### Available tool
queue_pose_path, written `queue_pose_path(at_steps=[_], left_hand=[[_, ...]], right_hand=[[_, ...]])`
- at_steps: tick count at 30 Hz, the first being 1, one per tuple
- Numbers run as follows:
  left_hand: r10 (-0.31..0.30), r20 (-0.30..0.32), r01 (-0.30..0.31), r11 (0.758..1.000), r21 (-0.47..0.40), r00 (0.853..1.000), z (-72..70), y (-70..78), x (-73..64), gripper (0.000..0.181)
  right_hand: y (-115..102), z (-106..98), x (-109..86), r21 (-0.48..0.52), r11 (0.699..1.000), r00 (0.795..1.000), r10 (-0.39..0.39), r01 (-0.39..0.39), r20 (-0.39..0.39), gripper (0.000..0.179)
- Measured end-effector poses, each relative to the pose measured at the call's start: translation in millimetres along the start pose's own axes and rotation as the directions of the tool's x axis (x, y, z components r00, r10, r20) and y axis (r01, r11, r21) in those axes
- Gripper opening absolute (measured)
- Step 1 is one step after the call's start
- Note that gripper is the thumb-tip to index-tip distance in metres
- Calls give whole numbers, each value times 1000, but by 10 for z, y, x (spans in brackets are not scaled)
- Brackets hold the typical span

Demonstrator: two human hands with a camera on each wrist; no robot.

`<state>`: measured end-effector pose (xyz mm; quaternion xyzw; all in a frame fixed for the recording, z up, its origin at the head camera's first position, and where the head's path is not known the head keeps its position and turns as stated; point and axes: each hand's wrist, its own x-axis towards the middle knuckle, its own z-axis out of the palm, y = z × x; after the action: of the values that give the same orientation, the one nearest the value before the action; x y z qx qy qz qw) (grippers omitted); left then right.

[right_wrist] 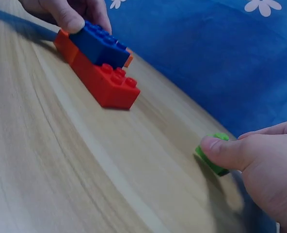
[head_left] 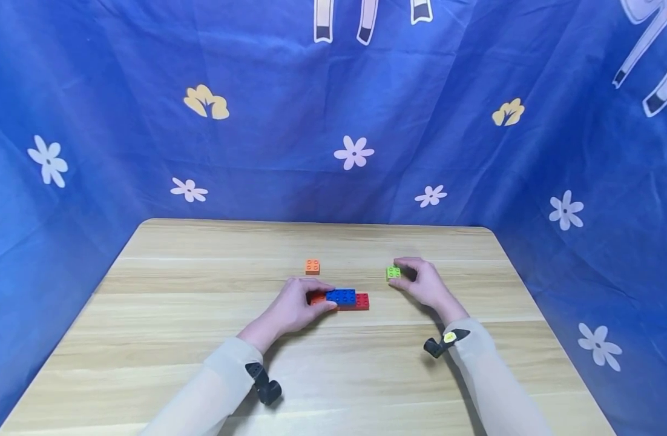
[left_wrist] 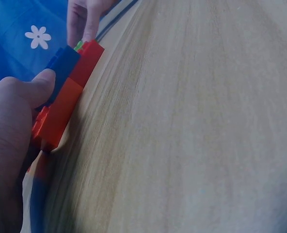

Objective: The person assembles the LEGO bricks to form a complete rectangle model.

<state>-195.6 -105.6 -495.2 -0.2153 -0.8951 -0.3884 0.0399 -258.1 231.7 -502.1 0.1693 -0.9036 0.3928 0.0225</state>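
My left hand (head_left: 301,304) pinches a blue building brick (head_left: 341,297) between thumb and fingers. The blue brick sits on top of a red brick (head_left: 362,301) and an orange-red brick (left_wrist: 61,114), which lie end to end on the table and are bridged by it. Part of the orange-red brick is hidden behind my left fingers in the head view. To the right, my right hand (head_left: 423,281) pinches a small lime-green brick (head_left: 393,274), thumb on the near side. In the right wrist view the green brick (right_wrist: 216,158) is close over the wood, its shadow beneath.
A small orange brick (head_left: 312,267) stands alone behind the stacked bricks. The pale wooden table (head_left: 175,339) is bounded at the back and sides by a blue curtain (head_left: 279,157) with flower prints. Small dark cameras (head_left: 268,387) are strapped to both wrists.
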Motion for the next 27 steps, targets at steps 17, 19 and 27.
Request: queue_pose_path(at_steps=[17, 19, 27], left_hand=[[-22, 1, 22, 1000, -17, 1000, 17, -11, 2, 36], [-24, 1, 24, 1000, -15, 1000, 18, -13, 4, 36], [-25, 18, 25, 1000, -16, 1000, 5, 2, 6, 37]], right_hand=[[-40, 56, -53, -3, 998, 998, -56, 55, -34, 49], [-83, 57, -68, 25, 999, 999, -29, 30, -33, 47], [-181, 105, -108, 149, 988, 999, -30, 35, -32, 43]])
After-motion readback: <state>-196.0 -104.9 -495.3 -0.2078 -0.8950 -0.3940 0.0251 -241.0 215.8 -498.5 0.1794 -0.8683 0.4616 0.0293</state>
